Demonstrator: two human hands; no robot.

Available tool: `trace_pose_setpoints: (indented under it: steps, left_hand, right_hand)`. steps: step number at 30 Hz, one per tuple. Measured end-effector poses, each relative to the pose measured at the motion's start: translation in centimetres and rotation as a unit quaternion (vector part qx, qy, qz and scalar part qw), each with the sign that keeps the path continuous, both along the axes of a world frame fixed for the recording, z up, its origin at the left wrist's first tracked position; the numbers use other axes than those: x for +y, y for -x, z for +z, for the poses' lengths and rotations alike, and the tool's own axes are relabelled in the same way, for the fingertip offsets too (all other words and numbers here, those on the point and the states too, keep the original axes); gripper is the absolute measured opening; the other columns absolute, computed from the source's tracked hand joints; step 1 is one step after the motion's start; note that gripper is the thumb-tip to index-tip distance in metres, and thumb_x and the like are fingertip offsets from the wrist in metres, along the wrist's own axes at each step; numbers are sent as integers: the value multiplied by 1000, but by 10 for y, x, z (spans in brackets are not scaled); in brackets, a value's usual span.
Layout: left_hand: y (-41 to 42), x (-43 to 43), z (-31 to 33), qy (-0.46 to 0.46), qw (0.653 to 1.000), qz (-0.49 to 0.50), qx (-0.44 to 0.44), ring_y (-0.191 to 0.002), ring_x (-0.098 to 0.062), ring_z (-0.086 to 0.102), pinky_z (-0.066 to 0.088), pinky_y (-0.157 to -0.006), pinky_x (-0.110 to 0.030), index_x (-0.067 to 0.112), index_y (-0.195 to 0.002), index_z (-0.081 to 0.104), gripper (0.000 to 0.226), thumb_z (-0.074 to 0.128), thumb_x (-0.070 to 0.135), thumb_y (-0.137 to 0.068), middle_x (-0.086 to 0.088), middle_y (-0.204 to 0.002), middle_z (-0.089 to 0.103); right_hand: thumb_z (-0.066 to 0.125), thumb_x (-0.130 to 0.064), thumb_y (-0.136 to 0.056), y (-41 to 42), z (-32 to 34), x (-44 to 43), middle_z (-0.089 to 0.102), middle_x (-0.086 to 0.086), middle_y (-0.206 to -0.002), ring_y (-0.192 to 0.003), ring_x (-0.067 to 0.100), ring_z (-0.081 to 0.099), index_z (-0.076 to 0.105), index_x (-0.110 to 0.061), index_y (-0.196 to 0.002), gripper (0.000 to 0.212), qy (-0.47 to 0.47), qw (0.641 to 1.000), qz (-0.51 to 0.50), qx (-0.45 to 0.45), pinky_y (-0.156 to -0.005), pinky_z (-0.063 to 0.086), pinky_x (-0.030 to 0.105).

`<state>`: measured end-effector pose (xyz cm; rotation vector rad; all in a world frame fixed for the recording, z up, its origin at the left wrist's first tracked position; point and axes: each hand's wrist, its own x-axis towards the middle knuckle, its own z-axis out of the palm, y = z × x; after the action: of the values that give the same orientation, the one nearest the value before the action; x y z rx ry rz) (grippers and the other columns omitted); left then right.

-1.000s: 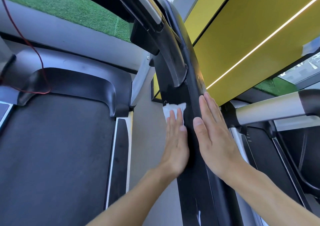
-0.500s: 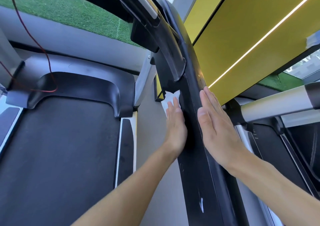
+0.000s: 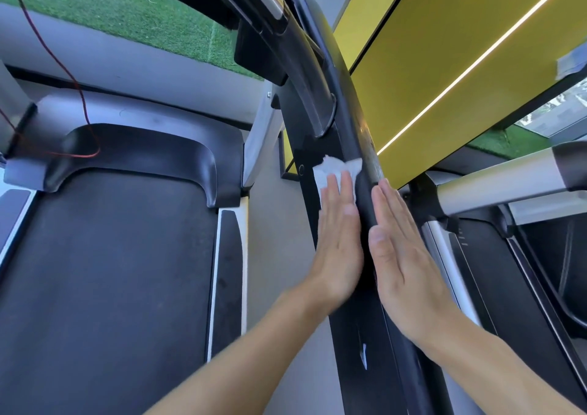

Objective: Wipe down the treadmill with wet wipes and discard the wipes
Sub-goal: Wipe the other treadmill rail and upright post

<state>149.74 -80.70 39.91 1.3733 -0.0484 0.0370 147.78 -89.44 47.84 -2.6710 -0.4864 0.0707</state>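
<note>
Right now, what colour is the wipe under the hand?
White; the wipe shows best in the head view.

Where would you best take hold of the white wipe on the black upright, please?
Probably its crumpled top edge: the wipe lies pressed against the black upright under the flat left hand, and only that edge bunches up free beyond it. Pinch it from the upright's left face; the right hand lies along the other side.

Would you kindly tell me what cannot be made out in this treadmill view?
Head view:
Most of the wet wipe: covered by the left hand.
Anything under the right hand: hidden by its palm against the upright.
The handrail, upper end: cut off by the top edge.
The white mark low on the upright: too small to identify.
</note>
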Motion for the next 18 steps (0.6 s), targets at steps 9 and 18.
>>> trace_pose_setpoints:
  steps: [9, 18]
  left_hand:
    - [30, -12, -26, -22, 999, -13, 39, -141, 10, -26, -8, -124, -39, 48, -148, -15, 55, 8, 59, -99, 27, -156, -28]
    - [41, -15, -31, 32, 997, -14, 70, -139, 15, -23, -8, -124, -36, 52, -144, -13, 56, 6, 67, -94, 32, -155, -25]
  right_hand:
    - [7, -63, -94, 1, 0, -1, -5, -29, -161, -146, -11, -8, 4, -35, -155, 67, 10, 1000, 1, -2, -107, -2, -2]
    - [7, -62, -93, 0, -1, -2, -8, -33, -160, -145, -13, -10, 0, -39, -154, 65, 16, 1000, 2, 1, -98, 1, -9]
